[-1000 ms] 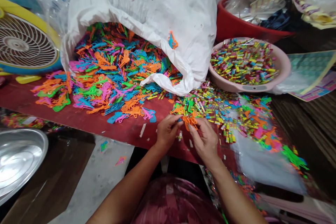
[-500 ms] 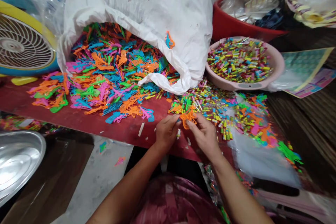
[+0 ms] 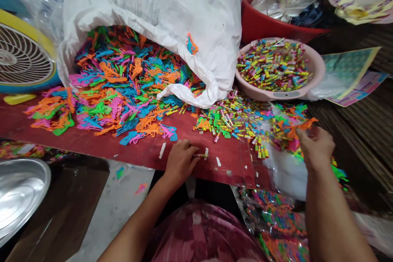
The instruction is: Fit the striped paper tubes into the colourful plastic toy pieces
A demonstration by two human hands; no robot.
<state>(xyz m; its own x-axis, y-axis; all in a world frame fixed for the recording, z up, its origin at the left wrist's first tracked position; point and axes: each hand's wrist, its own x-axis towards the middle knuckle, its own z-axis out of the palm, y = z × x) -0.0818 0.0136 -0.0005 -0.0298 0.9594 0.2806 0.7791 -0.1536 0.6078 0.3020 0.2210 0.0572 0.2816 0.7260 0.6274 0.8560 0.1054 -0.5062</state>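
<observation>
My left hand (image 3: 180, 160) is over the front of the red tabletop (image 3: 229, 159), fingers closed on a small yellow-ended tube (image 3: 202, 155) that sticks out to the right. Off to the right, my right hand (image 3: 317, 147) pinches an orange plastic toy (image 3: 303, 126) above a row of similar bright toys. Between the hands, many small striped tubes (image 3: 242, 118) lie loose, with a green toy (image 3: 219, 120) among them. At the left, a heap of orange, blue, pink and green toys (image 3: 123, 90) spills from a large white sack (image 3: 172, 4).
A pink basin (image 3: 317, 67) full of tubes stands behind the loose ones, with a red tub (image 3: 254, 22) farther back. A fan (image 3: 24, 55) is at the left, and a metal bowl (image 3: 23, 200) below it. Bagged toys (image 3: 279, 221) lie beneath the table's right side.
My hands have parted. The right one has carried the orange toy from in front of me to the right-hand row; the left has shifted slightly left and down, now with a tube showing.
</observation>
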